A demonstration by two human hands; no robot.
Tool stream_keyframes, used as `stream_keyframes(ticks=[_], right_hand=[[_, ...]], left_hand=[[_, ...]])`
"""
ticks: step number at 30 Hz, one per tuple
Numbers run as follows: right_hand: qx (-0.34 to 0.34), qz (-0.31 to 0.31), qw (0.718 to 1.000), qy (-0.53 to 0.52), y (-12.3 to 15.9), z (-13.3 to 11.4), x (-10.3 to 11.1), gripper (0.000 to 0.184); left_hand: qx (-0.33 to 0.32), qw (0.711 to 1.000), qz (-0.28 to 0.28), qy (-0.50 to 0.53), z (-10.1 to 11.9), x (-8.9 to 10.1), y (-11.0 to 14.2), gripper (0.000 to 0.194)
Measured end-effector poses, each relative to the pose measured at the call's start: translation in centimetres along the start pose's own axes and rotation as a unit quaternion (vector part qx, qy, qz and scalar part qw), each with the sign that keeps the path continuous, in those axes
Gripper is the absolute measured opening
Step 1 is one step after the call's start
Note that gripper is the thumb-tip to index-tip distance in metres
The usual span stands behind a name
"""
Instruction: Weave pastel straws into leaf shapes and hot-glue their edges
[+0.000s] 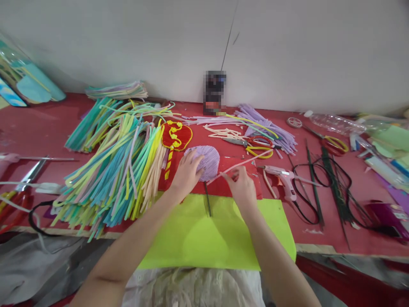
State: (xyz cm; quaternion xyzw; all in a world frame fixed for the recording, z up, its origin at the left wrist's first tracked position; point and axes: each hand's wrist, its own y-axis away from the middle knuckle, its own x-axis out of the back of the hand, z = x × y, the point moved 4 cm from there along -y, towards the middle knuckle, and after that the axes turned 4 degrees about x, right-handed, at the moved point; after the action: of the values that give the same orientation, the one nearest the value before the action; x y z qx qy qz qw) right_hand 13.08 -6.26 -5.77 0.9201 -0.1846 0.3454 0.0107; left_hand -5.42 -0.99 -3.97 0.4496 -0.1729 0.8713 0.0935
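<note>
A round lilac disc (pixel 209 161) made of fuzzy pipe cleaners in close rows lies on a red sheet, with a dark thin stem (pixel 208 200) pointing toward me. My left hand (pixel 187 172) rests flat on the disc's left part, fingers stretched out and covering some of it. At the disc's lower right, my right hand (pixel 241 185) is closed, pinching a pink pipe cleaner (pixel 244 162). One end of that strip reaches the disc's edge; the other sticks out up and right. Just behind the disc is a red fan-shaped piece (pixel 182 135) with yellow twisted trim.
Bundled pastel pipe cleaners (pixel 111 166) are heaped at left. Lilac pipe cleaners (pixel 271 128) and yellow-and-red-handled scissors (pixel 260 147) lie behind. A pink glue gun (pixel 284 177) with black cable is at right. A yellow-green sheet (pixel 204 238) covers the front edge. Scissors (pixel 25 183) lie far left.
</note>
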Motion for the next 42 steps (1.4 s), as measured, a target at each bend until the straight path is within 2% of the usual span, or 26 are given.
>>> stream_keyframes(ticks=[2,5,7,11,16,19,23,25,29,37,42], right_hand=[[0.11,0.002,0.992,0.068,-0.7,-0.4,0.9,0.028],[0.245,-0.119,0.958,0.094,-1.6,-0.8,0.7,0.019],[0.285,-0.186,0.936,0.088,-2.1,-0.9,0.2,0.013],[0.282,-0.237,0.929,0.035,-2.7,-0.7,-0.7,0.008],[0.26,-0.262,0.929,-0.03,-2.8,0.4,-1.1,0.008],[0.271,-0.261,0.924,-0.069,-2.8,0.6,-0.8,0.012],[0.268,-0.246,0.93,-0.055,-2.8,0.7,-0.5,0.012],[0.263,-0.245,0.932,-0.041,-2.8,0.7,-0.4,0.011],[0.26,-0.24,0.935,-0.034,-2.7,0.5,-0.1,0.011],[0.268,-0.244,0.932,-0.007,-2.3,0.3,0.1,0.008],[0.288,-0.24,0.927,-0.004,-1.9,0.0,-0.3,0.013]], left_hand=[[0.0,1.0,-0.008,0.001,-0.6,-0.8,-0.2,0.043],[0.001,0.999,-0.049,0.007,-1.4,-1.9,-0.1,0.047],[-0.006,0.998,-0.07,0.006,-1.6,-2.3,0.0,0.045],[-0.026,0.997,-0.072,0.002,-1.8,-2.4,0.0,0.042],[-0.058,0.997,-0.035,0.02,-1.6,-2.2,-0.1,0.034],[-0.082,0.994,-0.018,0.075,-1.3,-2.0,0.0,0.022],[-0.105,0.988,-0.024,0.114,-0.6,-1.4,0.3,0.01],[-0.12,0.988,-0.051,0.087,-0.1,-1.2,0.4,0.007],[-0.147,0.984,-0.103,0.006,0.8,-1.2,0.8,0.012],[-0.148,0.983,-0.099,-0.039,1.3,-1.5,1.2,0.012],[-0.147,0.983,-0.103,-0.047,1.5,-1.5,1.3,0.011]])
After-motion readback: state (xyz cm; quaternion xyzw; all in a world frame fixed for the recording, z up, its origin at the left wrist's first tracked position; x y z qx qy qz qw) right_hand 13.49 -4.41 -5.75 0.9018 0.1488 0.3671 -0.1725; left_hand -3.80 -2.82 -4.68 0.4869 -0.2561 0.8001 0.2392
